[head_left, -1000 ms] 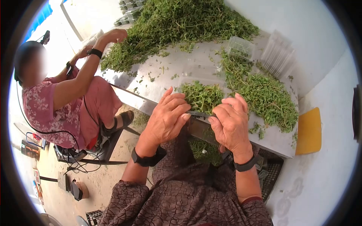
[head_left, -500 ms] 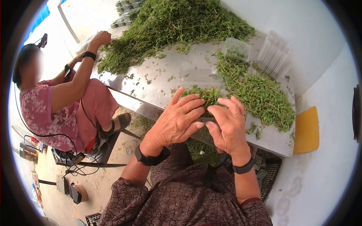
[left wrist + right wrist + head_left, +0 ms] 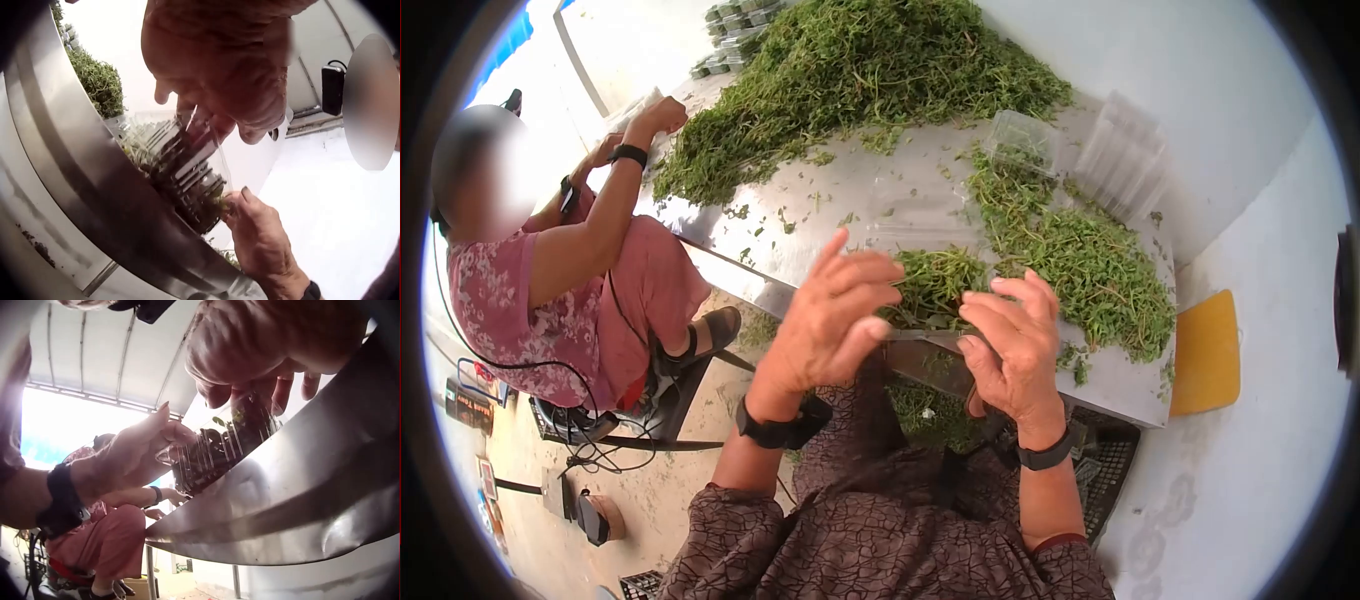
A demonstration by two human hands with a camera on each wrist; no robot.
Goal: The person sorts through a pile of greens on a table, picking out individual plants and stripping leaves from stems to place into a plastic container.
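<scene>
A clear plastic box (image 3: 930,337) packed with leafy green sprigs (image 3: 940,280) sits at the table's near edge. My left hand (image 3: 828,315), blurred in the head view, is at the box's left side with its fingers loosely extended and thumb apart. At the opposite side, my right hand (image 3: 1010,345) has its fingers loosely bent and its thumb near the front corner. In the left wrist view, the right hand's fingertips (image 3: 230,209) are right at the box's ribbed side. The right wrist view shows the left fingers (image 3: 178,434) by the other end.
A big heap of greens (image 3: 870,70) covers the back of the metal table (image 3: 800,235), with a smaller pile (image 3: 1100,270) at the right. Nested clear boxes (image 3: 1120,155) stand behind that pile. Another person (image 3: 550,270) sits at the left. A yellow board (image 3: 1205,350) leans right.
My hands came together with thumbs meeting at the box's front, then drew apart to its two sides. The left hand moved left. The other person's hand shifted back from the heap's edge.
</scene>
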